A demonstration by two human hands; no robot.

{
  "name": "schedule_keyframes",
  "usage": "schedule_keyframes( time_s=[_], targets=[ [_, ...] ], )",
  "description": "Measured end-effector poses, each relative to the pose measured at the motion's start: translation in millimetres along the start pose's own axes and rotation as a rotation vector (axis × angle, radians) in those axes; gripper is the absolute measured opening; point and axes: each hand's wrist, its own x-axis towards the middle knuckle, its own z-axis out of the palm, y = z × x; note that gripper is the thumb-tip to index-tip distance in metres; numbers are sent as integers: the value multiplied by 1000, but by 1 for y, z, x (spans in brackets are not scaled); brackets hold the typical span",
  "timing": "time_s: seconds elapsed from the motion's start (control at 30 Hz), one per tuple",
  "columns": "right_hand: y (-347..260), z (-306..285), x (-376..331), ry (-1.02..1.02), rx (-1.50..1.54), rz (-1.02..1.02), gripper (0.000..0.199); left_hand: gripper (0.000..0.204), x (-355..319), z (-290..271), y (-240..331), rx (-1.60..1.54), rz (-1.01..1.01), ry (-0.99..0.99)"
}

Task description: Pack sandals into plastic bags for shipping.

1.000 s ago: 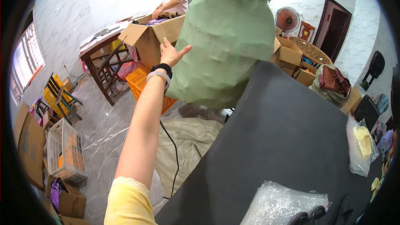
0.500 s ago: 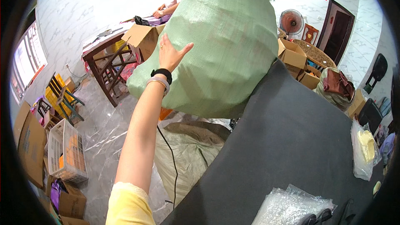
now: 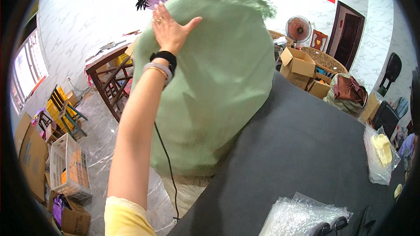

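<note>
A large, full sack of green woven plastic [image 3: 214,78] fills the middle of the view, beyond the left edge of the black-topped table [image 3: 280,157]. My left hand [image 3: 171,32] lies against the sack's upper left side, palm on it, fingers stretched and thumb spread. It wears a ring, a black wristband and bangles. The sack's lower end hangs below the table top, over a pale woven sack [image 3: 186,190]. A black cable [image 3: 168,157] runs down beside my forearm. My right hand is out of view.
Clear plastic bags [image 3: 302,216] lie at the table's near edge, a bagged yellow shoe [image 3: 383,148] at its right. A white crate [image 3: 70,166] stands on the floor at left; cardboard boxes [image 3: 297,65] stand beyond. Behind the sack, two people are partly hidden, near a purple item [image 3: 151,1] with black straps.
The green sack has dropped lower and nearer, covering much of the pale sack. My left hand has moved up and slightly left, still against it. A second person's head shows behind its top.
</note>
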Motion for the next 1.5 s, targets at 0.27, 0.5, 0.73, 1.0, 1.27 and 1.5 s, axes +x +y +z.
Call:
schedule_keyframes(
  time_s=[0.27,0.5,0.73,1.0,1.27,1.5],
  targets=[
    [-15,-16,-16,-48,-40,11,40,53,-62,-123,-99,190,162,-329],
    [-21,-4,-23,84,30,-117,35,26,-113,-190,-155,82,156,-365],
    [-3,11,-29,166,137,57,59,26,-179,-343,-8,-537,-325,-323],
    [2,16,-20,173,17,72,56,15,-248,-464,132,-722,-299,-678],
    [-19,5,-19,114,35,90,57,31,-367,-367,152,-605,-48,-1223],
    [-43,-38,-60,60,-337,101,53,32,-325,-340,149,-916,182,-799]
  ],
)
